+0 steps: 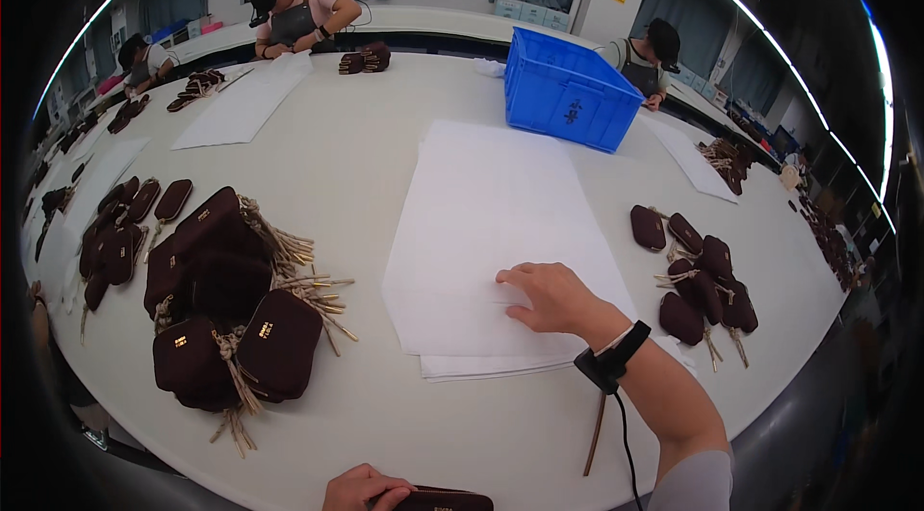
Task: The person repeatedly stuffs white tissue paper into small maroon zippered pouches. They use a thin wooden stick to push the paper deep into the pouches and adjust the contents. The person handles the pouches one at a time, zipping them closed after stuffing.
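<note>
At the table's near edge, my left hand [364,489] has its fingers closed on a dark brown zip pouch [445,499]; the lower part of both runs out of the picture. My right hand [551,297] reaches over a stack of white paper sheets [496,213], thumb and fingers apart, with nothing in its grasp. Whether its fingertips touch the paper I cannot tell. A pile of dark brown pouches [279,343] with beige cord tassels lies to the left of the paper. On the right is a smaller group of similar pouches [717,261].
A blue plastic crate [576,92] stands beyond the paper. A thin brown stick [595,434] lies near my right forearm, where a black cable hangs from a wristband [616,357]. Co-workers [298,15] sit across the white table [356,126]. More pouches [120,232] lie far left.
</note>
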`<move>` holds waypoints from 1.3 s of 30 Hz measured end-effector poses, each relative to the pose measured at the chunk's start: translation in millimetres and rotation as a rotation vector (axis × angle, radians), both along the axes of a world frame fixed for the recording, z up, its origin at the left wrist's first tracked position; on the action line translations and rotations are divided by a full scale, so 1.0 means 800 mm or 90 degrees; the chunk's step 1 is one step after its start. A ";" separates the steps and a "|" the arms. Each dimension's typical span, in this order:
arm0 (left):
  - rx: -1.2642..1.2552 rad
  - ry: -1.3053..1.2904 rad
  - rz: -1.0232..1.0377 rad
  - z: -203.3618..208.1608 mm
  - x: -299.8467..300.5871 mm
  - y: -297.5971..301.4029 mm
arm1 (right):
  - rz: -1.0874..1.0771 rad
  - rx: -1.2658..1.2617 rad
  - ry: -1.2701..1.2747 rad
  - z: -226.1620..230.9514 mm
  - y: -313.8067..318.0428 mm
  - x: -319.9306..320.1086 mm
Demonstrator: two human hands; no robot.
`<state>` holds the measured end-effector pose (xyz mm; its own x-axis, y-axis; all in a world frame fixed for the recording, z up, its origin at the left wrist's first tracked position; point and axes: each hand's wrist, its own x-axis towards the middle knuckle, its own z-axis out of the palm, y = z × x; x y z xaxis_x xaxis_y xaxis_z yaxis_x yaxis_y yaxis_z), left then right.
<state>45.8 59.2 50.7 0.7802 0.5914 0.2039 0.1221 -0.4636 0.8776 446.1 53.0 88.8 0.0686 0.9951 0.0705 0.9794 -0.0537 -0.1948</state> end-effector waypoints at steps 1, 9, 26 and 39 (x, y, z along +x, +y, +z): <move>0.004 -0.004 0.003 -0.002 -0.003 -0.001 | -0.017 -0.029 0.009 0.004 0.003 -0.004; 0.043 -0.030 0.016 -0.003 -0.006 -0.004 | -0.021 -0.108 0.113 0.025 0.021 0.018; 0.052 -0.039 0.015 -0.013 -0.008 -0.007 | -0.044 -0.095 0.089 0.015 0.038 0.031; 0.057 -0.021 0.011 -0.006 -0.009 -0.006 | -0.065 -0.069 0.093 0.012 0.038 0.024</move>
<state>38.9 54.4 45.8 0.7618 0.5836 0.2813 0.1032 -0.5380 0.8366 465.1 83.8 98.5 0.1711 0.9837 -0.0553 0.9294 -0.1798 -0.3222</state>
